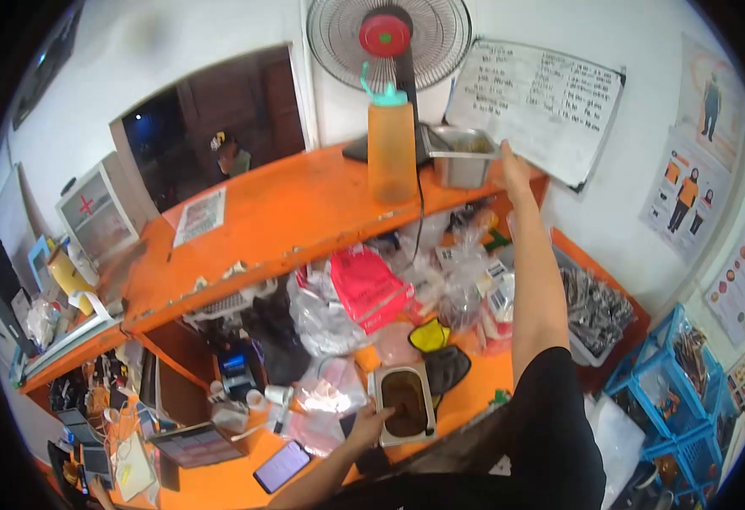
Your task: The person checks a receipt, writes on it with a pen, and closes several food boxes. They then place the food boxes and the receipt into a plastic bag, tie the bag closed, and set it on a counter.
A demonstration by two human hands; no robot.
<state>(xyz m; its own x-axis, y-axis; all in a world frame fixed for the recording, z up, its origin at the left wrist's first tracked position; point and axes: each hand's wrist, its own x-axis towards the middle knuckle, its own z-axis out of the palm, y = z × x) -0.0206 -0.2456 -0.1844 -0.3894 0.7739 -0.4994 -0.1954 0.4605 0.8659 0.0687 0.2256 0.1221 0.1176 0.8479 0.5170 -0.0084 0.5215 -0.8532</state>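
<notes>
My left hand [371, 427] grips the near left edge of a steel food pan [431, 406] with brown sauce or paste inside, low over the orange desk. My right arm is stretched far forward. At its end my right hand [515, 168] closes on the right rim of a second steel food pan [462, 173], which is on the upper orange shelf; its fingertips are partly hidden. A utensil handle seems to lean in that pan. Left of it stands an orange squeeze bottle [391, 153] with a turquoise cap.
Plastic bags, a pink packet [364, 289] and a black-and-yellow item [429, 337] crowd the desk. A phone [282, 466] and a laptop [198, 446] lie left. A fan [338, 42] stands behind the shelf. Blue crates [674, 382] stand right. Another person's hand [99, 491] shows lower left.
</notes>
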